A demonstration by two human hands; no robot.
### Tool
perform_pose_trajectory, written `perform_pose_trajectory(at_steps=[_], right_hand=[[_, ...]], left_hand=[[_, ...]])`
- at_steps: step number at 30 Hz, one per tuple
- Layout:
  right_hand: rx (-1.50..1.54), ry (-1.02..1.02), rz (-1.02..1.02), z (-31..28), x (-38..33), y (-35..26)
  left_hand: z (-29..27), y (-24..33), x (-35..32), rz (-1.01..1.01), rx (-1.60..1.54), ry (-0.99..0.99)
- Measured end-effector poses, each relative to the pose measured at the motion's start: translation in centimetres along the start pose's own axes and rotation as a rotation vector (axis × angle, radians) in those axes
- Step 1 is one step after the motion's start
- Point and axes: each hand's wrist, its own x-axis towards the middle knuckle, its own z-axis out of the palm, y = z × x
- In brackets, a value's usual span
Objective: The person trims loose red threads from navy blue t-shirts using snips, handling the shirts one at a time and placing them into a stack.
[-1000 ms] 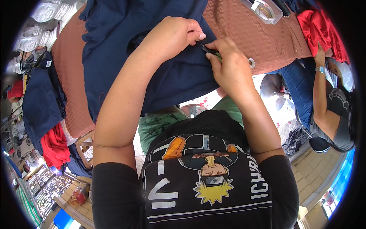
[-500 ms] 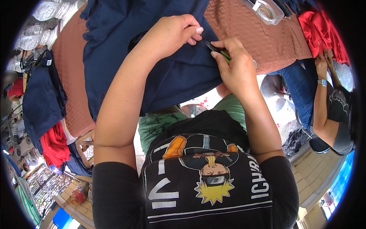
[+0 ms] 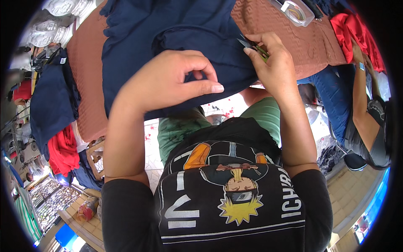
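My left hand [image 3: 168,82] has slid down and left off the seam; it now pinches a fold of the navy garment [image 3: 168,29], fingers curled. My right hand [image 3: 273,63] grips small green-handled snips [image 3: 252,45] at the dark, plain cloth, spread over the brown-covered table [image 3: 289,33].

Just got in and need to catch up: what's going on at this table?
A person is working on a navy garment spread over a brown cloth. The left hand pinches the fabric, while the right hand holds small snips at its edge. Another person's arm is at the right, by red fabric.
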Motion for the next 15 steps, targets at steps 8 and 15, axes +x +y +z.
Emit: perform_pose_trajectory(at_steps=[8,15], right_hand=[[0.091,-0.291,-0.089,-1.3,-3.0,-1.9],[-0.424,-1.322,-0.194,-0.5,-6.5,-2.2]], left_hand=[[7.0,0.8,-8.4,-0.115,0.090,-0.193],[3.3,2.1,-10.2,-0.261,0.188,0.247]])
